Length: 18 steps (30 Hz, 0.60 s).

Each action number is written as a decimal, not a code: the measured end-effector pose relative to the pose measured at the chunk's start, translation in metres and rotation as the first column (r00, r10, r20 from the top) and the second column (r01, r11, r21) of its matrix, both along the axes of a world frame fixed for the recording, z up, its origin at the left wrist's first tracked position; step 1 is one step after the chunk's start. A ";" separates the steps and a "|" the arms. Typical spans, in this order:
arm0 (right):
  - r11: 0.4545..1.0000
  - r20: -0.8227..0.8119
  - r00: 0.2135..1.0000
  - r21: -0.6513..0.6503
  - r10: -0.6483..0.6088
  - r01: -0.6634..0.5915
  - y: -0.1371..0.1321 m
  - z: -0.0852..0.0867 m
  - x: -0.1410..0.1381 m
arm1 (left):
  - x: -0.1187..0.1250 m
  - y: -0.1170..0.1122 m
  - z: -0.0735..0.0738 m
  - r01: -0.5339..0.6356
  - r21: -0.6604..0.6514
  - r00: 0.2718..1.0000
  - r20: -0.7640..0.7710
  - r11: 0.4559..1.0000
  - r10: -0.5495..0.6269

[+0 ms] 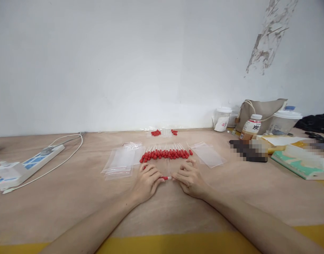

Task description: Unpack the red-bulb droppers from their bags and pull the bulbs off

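Left hand (147, 181) and right hand (190, 180) pinch dropper (166, 178); bottle (251, 127) reads 炭.

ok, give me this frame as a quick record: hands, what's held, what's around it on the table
left hand: pinches the red end of the red-tipped dropper
right hand: pinches its clear end
behind hands: row of droppers, red ends toward the person
left of row: stack of clear bags
right of row: single clear bag
by the wall: loose red bulbs
far left: power strip
far right: bottle
surface: wooden table
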State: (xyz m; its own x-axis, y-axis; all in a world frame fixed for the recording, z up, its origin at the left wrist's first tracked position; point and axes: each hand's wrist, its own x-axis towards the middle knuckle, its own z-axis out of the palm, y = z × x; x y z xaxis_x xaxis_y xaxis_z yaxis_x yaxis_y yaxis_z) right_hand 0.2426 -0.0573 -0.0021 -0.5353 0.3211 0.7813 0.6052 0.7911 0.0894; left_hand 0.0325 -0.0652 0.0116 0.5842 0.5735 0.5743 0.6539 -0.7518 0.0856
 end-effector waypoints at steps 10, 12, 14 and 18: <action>1.000 0.031 0.999 0.012 0.011 -0.012 -0.003 -0.001 0.000 | -0.002 -0.004 -0.002 0.072 0.004 0.997 -0.026 0.997 -0.072; 1.000 0.037 0.999 0.003 0.008 -0.008 -0.003 -0.002 0.003 | -0.005 -0.004 -0.002 0.078 -0.002 0.997 -0.030 0.997 -0.078; 1.000 0.027 1.000 -0.013 0.000 0.000 -0.002 -0.002 0.011 | -0.012 -0.003 -0.002 0.054 0.002 0.999 -0.009 0.999 -0.054; 0.984 -0.096 0.984 -0.117 -0.149 0.137 0.003 0.002 0.026 | -0.036 0.004 0.000 -0.084 0.042 0.989 0.127 0.996 0.078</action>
